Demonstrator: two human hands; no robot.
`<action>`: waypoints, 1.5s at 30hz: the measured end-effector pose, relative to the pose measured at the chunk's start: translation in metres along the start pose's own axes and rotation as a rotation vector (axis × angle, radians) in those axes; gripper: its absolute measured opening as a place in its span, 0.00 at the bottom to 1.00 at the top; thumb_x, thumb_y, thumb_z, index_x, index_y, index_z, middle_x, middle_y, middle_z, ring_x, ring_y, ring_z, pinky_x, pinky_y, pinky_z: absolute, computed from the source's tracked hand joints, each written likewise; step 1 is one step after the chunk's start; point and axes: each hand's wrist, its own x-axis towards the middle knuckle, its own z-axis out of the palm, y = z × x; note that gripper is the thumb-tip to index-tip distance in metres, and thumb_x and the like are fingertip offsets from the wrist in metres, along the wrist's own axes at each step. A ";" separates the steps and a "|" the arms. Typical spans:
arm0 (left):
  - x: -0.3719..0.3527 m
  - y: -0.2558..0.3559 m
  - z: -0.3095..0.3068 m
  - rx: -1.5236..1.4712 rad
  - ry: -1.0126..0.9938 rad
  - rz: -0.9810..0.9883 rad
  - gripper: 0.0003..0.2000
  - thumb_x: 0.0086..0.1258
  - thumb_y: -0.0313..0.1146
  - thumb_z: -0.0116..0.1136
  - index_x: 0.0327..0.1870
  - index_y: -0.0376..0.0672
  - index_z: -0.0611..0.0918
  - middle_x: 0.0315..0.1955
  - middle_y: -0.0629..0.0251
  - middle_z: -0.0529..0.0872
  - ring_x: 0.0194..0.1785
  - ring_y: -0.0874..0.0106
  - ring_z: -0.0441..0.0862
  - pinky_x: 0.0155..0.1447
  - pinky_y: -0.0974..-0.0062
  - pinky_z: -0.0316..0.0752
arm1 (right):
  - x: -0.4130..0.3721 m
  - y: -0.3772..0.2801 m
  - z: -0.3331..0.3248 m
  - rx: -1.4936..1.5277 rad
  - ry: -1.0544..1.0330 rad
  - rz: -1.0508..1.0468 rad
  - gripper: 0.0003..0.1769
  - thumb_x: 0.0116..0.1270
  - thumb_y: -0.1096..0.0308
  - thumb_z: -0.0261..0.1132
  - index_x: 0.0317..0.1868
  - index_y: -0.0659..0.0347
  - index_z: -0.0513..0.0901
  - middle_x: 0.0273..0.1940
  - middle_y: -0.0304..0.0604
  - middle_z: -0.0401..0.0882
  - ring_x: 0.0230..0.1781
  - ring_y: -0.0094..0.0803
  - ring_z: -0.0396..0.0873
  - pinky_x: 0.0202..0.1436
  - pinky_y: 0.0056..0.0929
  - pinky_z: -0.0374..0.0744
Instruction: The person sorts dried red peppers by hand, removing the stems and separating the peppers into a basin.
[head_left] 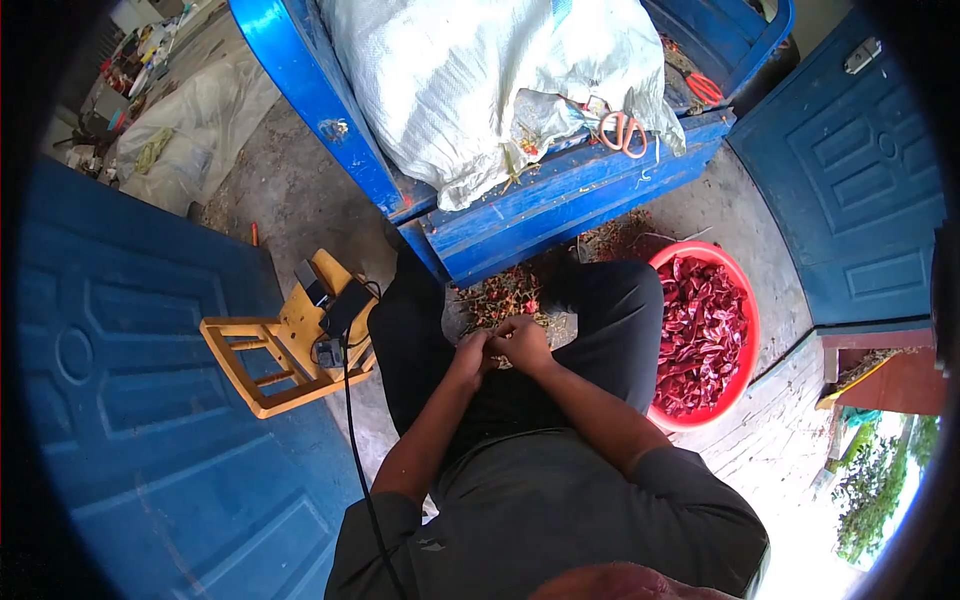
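My left hand [472, 354] and my right hand [521, 344] meet between my knees, fingers curled in and pressed together. Whatever they may pinch is too small or hidden to make out. Just beyond them, a litter of stems and red bits [508, 292] covers the floor. By my right knee stands a red basin [754, 318] with dried red chili peppers [697, 345] heaped inside.
In front, a blue metal cart [570, 215] carries a white woven sack [450, 80], scissors with pink handles [622, 134] and red-handled scissors [704, 87]. A wooden chair [262, 402] with black devices [347, 305] and a cable stands left. Blue doors [130, 370] flank me.
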 end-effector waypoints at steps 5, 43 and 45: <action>-0.004 0.005 -0.001 0.004 -0.027 0.009 0.12 0.74 0.37 0.50 0.48 0.43 0.82 0.36 0.68 0.86 0.37 0.74 0.83 0.35 0.76 0.75 | 0.007 0.005 -0.011 0.522 -0.252 0.425 0.10 0.61 0.67 0.74 0.36 0.65 0.86 0.38 0.43 0.86 0.40 0.31 0.86 0.44 0.31 0.83; 0.011 0.020 0.034 -0.025 0.002 0.075 0.07 0.71 0.29 0.48 0.43 0.41 0.78 0.30 0.67 0.80 0.27 0.76 0.74 0.29 0.76 0.67 | 0.022 0.023 -0.014 1.418 -0.268 0.686 0.12 0.77 0.58 0.59 0.39 0.55 0.81 0.34 0.38 0.81 0.37 0.32 0.79 0.46 0.35 0.78; 0.009 0.020 0.038 -0.117 -0.040 0.064 0.07 0.69 0.28 0.48 0.43 0.41 0.78 0.29 0.66 0.78 0.26 0.76 0.72 0.28 0.76 0.65 | 0.024 0.010 -0.026 1.537 -0.071 0.840 0.11 0.76 0.57 0.62 0.38 0.52 0.82 0.32 0.34 0.80 0.33 0.29 0.78 0.43 0.32 0.79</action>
